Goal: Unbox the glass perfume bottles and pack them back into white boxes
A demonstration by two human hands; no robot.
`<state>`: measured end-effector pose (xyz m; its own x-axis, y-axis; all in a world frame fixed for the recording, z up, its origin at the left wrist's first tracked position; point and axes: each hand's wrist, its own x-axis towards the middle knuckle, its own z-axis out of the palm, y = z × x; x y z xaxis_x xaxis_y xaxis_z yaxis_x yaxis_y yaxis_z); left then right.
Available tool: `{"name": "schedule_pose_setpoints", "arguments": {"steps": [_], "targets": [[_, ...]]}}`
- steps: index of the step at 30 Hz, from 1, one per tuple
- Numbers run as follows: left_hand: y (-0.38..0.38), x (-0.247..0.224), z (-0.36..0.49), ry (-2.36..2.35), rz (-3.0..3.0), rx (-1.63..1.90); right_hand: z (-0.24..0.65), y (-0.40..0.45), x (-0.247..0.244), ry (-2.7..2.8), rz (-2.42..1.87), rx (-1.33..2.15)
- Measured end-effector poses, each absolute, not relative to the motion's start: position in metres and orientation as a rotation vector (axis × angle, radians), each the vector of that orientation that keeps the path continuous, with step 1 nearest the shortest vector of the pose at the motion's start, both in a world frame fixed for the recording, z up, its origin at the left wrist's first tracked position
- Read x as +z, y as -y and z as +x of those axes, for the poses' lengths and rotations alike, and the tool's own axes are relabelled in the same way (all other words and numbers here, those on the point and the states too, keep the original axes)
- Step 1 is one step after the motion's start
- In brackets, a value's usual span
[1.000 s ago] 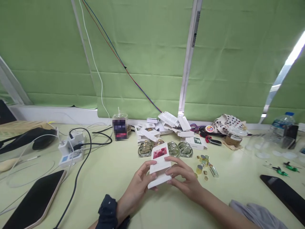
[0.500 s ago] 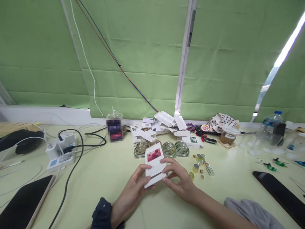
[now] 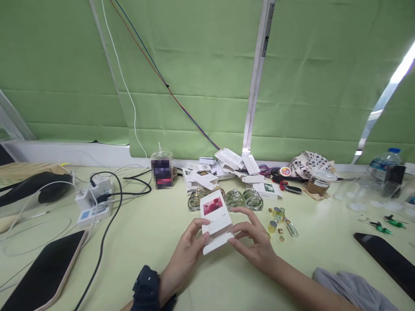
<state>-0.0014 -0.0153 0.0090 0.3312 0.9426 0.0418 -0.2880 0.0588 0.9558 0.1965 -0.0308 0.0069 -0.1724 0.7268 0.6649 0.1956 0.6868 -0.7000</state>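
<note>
A small white carton (image 3: 218, 221) with a red flower picture is held above the table, its near end open and an end flap sticking out toward me. My left hand (image 3: 191, 246) grips the carton's left side, thumb on the front. At its right side, my right hand (image 3: 254, 239) pinches the carton's near edge by the flap, fingers curled. Just behind it stand several clear glass bottles (image 3: 235, 199), partly hidden by the carton. Right of my right hand lie small gold caps (image 3: 272, 226) and a little glass vial (image 3: 292, 228).
White cartons (image 3: 228, 160) are heaped at the back. A drink cup (image 3: 162, 170), a power strip (image 3: 94, 211) with cables and a tablet (image 3: 47, 270) are on the left. Rightward are a lidded cup (image 3: 319, 181), a water bottle (image 3: 385, 162), a black phone-like slab (image 3: 385, 259) and grey cloth (image 3: 350, 289).
The view has shifted a little to the left. The carton's near end now gapes wider, with its flap bent outward. Both hands stay on it.
</note>
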Motion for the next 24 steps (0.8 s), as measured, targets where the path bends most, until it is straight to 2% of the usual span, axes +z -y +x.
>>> {"name": "schedule_pose_setpoints", "arguments": {"steps": [11, 24], "targets": [[0.0144, 0.015, -0.0024, -0.77, 1.131, 1.133, 0.1954, 0.0289, 0.009, 1.557, -0.874, 0.877], [0.0143, 0.0144, -0.003, -0.73, 1.158, 1.101, 0.1964, 0.0269, 0.0111, 1.554, -0.894, 1.012]]}}
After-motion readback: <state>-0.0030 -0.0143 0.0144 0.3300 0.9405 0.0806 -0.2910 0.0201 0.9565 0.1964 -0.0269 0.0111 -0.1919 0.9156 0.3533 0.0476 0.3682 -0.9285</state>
